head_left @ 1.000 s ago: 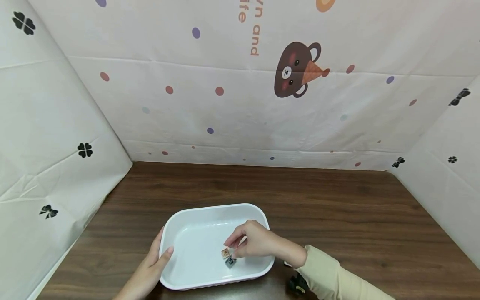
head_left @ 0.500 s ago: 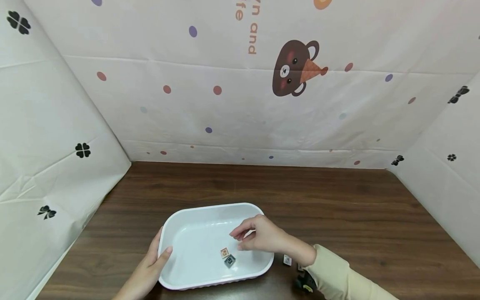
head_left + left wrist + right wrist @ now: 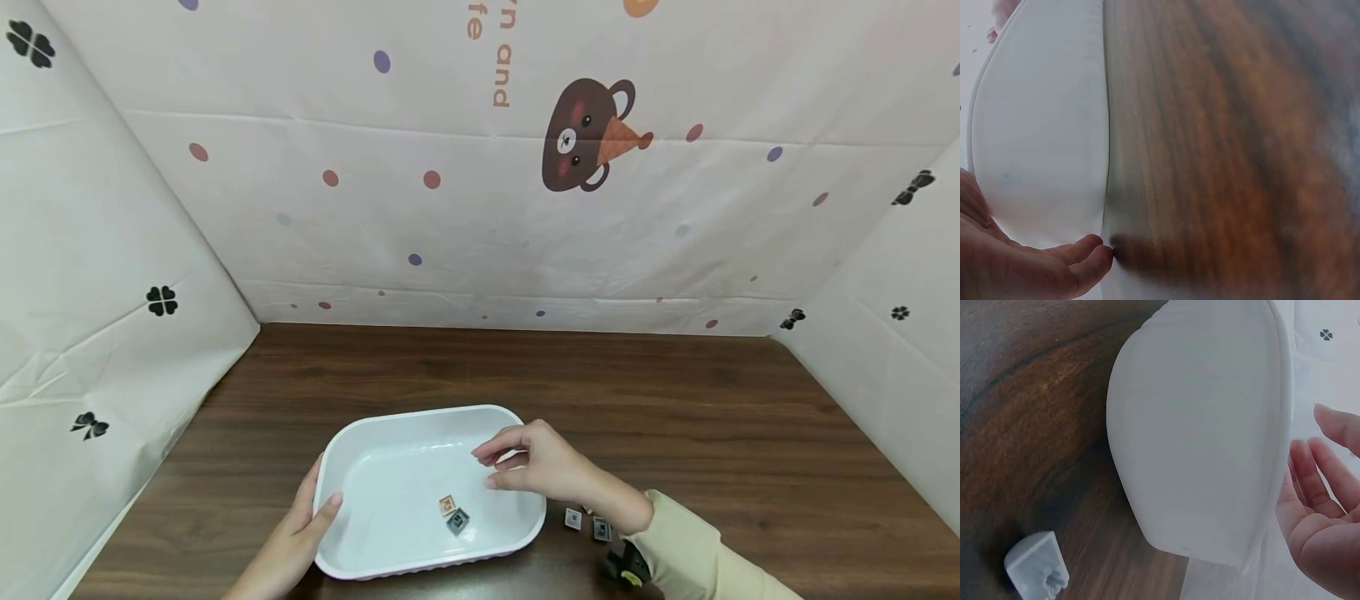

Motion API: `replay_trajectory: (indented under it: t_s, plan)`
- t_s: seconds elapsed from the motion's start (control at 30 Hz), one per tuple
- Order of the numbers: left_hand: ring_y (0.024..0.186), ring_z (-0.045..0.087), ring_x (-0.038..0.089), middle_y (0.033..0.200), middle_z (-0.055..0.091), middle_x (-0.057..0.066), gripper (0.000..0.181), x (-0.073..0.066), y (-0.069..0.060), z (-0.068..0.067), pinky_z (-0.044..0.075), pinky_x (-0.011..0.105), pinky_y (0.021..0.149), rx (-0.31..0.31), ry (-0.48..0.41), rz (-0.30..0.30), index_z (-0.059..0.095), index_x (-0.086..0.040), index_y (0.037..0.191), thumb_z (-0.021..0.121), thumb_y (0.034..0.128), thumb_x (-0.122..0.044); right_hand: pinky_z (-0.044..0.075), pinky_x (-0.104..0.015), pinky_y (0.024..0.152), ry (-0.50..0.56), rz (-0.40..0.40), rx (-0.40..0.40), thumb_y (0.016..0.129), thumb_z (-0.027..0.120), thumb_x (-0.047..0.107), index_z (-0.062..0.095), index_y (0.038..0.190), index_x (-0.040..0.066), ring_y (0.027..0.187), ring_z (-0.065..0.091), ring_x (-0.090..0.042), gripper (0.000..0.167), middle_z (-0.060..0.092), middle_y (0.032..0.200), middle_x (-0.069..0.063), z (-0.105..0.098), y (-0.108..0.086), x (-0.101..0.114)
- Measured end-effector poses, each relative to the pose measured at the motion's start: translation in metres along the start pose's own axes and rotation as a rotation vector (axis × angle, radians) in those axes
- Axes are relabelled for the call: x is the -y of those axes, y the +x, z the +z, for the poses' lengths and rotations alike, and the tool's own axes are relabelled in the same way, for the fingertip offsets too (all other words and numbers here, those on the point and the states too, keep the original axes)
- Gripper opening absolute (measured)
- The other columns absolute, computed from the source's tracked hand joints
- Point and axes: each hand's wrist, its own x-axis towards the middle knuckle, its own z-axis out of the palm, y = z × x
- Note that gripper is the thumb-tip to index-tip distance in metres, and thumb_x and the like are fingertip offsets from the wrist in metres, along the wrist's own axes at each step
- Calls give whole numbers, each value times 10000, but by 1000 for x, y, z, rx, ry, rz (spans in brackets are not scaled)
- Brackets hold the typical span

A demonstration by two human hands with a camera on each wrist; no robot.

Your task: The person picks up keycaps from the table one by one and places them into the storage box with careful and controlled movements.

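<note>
A white tray [image 3: 390, 565] stands on the wooden table. Two small keycap-like pieces lie side by side in it, one orange and white [image 3: 447, 505], one dark grey [image 3: 458, 522]. My left hand [image 3: 288, 542] grips the tray's left edge, thumb over the rim and fingers outside; in the left wrist view its fingertips [image 3: 1088, 250] touch the outer wall. Above the tray's right part hovers my right hand [image 3: 543, 462], fingers bent loosely and apart with nothing between them. The right wrist view shows that hand [image 3: 1325, 506] beyond the rim, its thumb and fingertips separated.
Right of the tray on the table lie a white piece [image 3: 573, 518] and a dark piece [image 3: 602, 529], with another partly hidden by the right wrist. A black wrist device [image 3: 628, 565] is below the sleeve. Patterned white cloth [image 3: 450, 225] walls the table's back and sides.
My right hand has moved up and right, away from the two pieces in the tray, which stay there. Pieces beside the tray have come into view. My left hand keeps its grip.
</note>
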Motion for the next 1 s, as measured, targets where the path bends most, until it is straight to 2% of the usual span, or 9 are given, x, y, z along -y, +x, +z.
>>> replay_trajectory:
  t_s: [0.1, 0.3, 0.5, 0.8, 1.0]
  plan:
    - [1154, 364, 424, 1443, 106, 310, 607, 0, 0, 0, 483, 348, 718, 2, -2, 1, 33, -5, 1443, 394, 984, -172, 496, -271, 777, -6, 2, -6, 754, 703, -22, 650, 1017, -86, 921, 611, -151, 276, 636, 995, -221, -3, -2, -1]
    - [1172, 334, 446, 1445, 83, 315, 611, -1, -1, -1, 482, 384, 733, 6, -1, -8, 24, -6, 1444, 391, 984, -170, 492, -272, 790, -2, -34, -24, 753, 694, -38, 643, 1013, -99, 923, 609, -126, 272, 629, 1016, -236, -6, -8, -2]
    - [1175, 331, 455, 1444, 76, 321, 616, -1, 0, -1, 485, 391, 733, 9, 6, -16, 16, -8, 1445, 389, 985, -176, 490, -268, 791, -11, -45, -39, 761, 696, -17, 644, 1015, -94, 925, 613, -140, 271, 626, 1032, -235, -9, -14, -5]
    - [1217, 253, 486, 1445, 64, 323, 615, 0, 0, -1, 465, 448, 777, 7, 28, 12, 14, 2, 1443, 387, 985, -168, 498, -302, 779, -20, -57, -76, 764, 704, 10, 636, 1016, -103, 907, 624, -164, 284, 626, 1009, -237, -18, -23, -8]
    - [1208, 275, 472, 1447, 68, 319, 614, 0, -1, 0, 475, 410, 760, 5, 9, 18, 13, -4, 1445, 386, 985, -168, 492, -340, 784, 15, -56, -94, 763, 699, -3, 619, 1022, -131, 910, 617, -177, 300, 610, 1005, -270, -23, -29, -12]
